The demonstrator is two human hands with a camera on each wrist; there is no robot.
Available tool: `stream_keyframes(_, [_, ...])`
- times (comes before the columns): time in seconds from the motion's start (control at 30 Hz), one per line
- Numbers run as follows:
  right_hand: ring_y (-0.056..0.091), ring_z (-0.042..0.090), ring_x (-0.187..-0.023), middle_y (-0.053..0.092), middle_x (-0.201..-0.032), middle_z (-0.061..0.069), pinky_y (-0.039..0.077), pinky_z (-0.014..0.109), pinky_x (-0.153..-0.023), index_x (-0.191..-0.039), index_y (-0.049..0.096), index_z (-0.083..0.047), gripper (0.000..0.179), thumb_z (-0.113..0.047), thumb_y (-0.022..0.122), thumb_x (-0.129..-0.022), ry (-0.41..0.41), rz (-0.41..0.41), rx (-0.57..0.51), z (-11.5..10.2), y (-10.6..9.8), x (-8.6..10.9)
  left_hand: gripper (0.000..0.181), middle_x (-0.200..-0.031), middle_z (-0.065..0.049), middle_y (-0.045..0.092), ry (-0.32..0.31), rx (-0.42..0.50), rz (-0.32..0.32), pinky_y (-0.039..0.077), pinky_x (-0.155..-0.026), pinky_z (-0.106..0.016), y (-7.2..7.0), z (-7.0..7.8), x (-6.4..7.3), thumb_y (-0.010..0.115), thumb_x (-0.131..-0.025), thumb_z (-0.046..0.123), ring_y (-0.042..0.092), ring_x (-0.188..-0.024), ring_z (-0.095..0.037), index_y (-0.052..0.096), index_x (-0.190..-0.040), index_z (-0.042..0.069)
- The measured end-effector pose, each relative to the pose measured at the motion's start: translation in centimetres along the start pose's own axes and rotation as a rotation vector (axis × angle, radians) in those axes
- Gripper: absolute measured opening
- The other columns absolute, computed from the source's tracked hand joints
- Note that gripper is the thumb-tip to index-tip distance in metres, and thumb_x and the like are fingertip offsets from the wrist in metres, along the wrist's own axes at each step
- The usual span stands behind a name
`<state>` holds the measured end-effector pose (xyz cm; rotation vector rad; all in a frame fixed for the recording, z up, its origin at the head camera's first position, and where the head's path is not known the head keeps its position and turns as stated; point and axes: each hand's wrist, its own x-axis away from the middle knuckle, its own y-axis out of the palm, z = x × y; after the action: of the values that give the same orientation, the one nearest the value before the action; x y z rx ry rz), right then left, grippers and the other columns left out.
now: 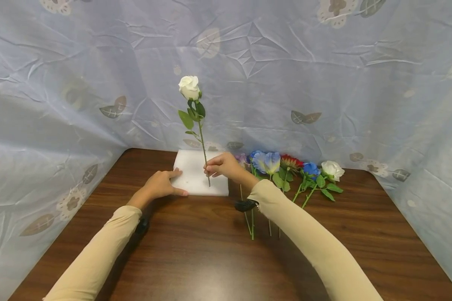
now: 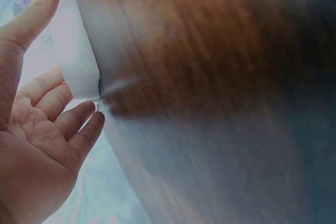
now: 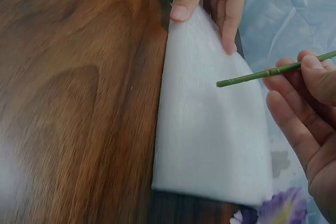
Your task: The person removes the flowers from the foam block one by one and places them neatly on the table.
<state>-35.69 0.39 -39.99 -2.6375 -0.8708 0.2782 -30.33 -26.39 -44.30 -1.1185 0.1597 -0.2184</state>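
A white rose (image 1: 189, 88) with green leaves stands nearly upright, its head tilted slightly left. My right hand (image 1: 223, 165) pinches its green stem (image 3: 252, 77) near the lower end. That cut end is over a white foam block (image 1: 196, 175); in the head view I cannot tell whether they touch. In the right wrist view the tip appears apart from the foam. My left hand (image 1: 160, 184) rests at the block's left end, thumb at the near edge and fingers spread along the side. The left wrist view shows these fingers (image 2: 79, 124) loosely extended against the foam.
Right of the block lie several artificial flowers: a light blue one (image 1: 267, 162), a red one (image 1: 291, 161), a blue rose (image 1: 311, 169) and another white rose (image 1: 333, 170). A purple flower (image 3: 283, 207) is beside the foam. Patterned cloth (image 1: 248, 83) hangs behind the wooden table (image 1: 196, 246).
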Motion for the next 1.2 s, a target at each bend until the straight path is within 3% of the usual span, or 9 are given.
stream_keyframes(0.3, [0.077, 0.02, -0.086, 0.076, -0.106, 0.026, 0.058, 0.057, -0.089, -0.118, 0.069, 0.015, 0.028, -0.003, 0.067, -0.097, 0.068, -0.071, -0.027, 0.1, -2.1, 3.0, 0.101, -0.156, -0.02, 0.043, -0.011, 0.001, -0.018, 0.044, -0.11, -0.058, 0.1, 0.0, 0.2, 0.083, -0.076, 0.059, 0.047, -0.14, -0.046, 0.047, -0.151, 0.001])
stream_keyframes(0.57, [0.077, 0.038, -0.086, 0.078, -0.095, 0.024, 0.057, 0.062, -0.083, -0.111, 0.072, 0.015, 0.023, -0.002, 0.068, -0.096, 0.031, -0.116, 0.068, 0.4, -4.2, 5.8, 0.102, -0.156, -0.021, 0.042, -0.015, 0.013, -0.026, 0.043, -0.112, -0.058, 0.0, 0.3, 0.3, 0.083, -0.077, 0.059, 0.045, -0.141, -0.047, 0.046, -0.151, 0.0])
stream_keyframes(0.8, [0.074, 0.046, -0.091, 0.076, -0.1, 0.026, 0.056, 0.063, -0.083, -0.114, 0.07, 0.017, 0.025, -0.002, 0.066, -0.097, 0.04, -0.16, 0.074, 0.7, -6.1, 8.5, 0.102, -0.157, -0.021, 0.04, -0.019, 0.022, -0.03, 0.041, -0.113, -0.059, -0.1, 0.4, 0.3, 0.083, -0.077, 0.059, 0.043, -0.142, -0.047, 0.045, -0.151, 0.0])
stream_keyframes(1.2, [0.077, 0.027, -0.089, 0.076, -0.106, 0.025, 0.059, 0.057, -0.086, -0.117, 0.071, 0.011, 0.03, -0.012, 0.069, -0.098, 0.139, -0.118, 0.081, 1.2, -9.4, 13.2, 0.103, -0.157, -0.022, 0.04, -0.012, 0.02, -0.032, 0.041, -0.113, -0.059, -0.2, 0.2, 0.2, 0.083, -0.076, 0.059, 0.043, -0.142, -0.048, 0.044, -0.151, -0.001])
